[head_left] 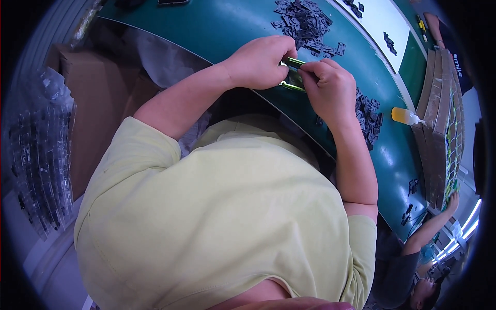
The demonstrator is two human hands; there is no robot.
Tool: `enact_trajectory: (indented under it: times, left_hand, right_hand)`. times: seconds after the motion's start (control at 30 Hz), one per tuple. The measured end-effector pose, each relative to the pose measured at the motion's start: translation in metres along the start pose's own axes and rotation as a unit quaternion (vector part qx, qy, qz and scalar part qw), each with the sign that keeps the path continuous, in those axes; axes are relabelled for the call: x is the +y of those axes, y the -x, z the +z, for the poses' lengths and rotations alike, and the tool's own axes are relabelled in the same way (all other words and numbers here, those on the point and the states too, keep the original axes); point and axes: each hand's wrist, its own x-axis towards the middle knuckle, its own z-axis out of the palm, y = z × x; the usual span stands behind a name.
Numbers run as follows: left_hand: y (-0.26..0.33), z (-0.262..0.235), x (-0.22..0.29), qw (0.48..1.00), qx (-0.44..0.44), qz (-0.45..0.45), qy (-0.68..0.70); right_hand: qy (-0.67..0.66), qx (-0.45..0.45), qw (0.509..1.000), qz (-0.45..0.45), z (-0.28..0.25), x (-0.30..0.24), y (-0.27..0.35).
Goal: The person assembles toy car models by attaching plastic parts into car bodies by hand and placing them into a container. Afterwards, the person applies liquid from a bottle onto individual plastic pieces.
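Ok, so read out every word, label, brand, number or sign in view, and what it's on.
White lettering on a co-worker's dark shirt: readable, but I won't copy it out.
Yellow squeeze bottle: no readable text.
Lime-green part between left hand and right hand: no readable text.

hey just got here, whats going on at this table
A person holds a green part over the table, the left grip at one end and the right grip at the other. One pile of black pieces lies beyond it, a second pile is to the right, and a yellow bottle is past that.
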Motion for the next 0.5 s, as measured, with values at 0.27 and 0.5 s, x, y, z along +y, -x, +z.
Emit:
enact_trajectory:
  times: [0.27, 0.5]
  left_hand:
    - [-0.004, 0.000, 0.001, 1.000, 0.002, 0.006, -0.016]
    - [-0.007, -0.001, -0.003, 0.999, 0.027, 0.012, -0.028]
  right_hand:
    - [-0.030, 0.033, 0.999, 0.021, 0.009, 0.001, 0.004]
    - [0.072, 0.076, 0.994, 0.002, -0.001, -0.008, -0.001]
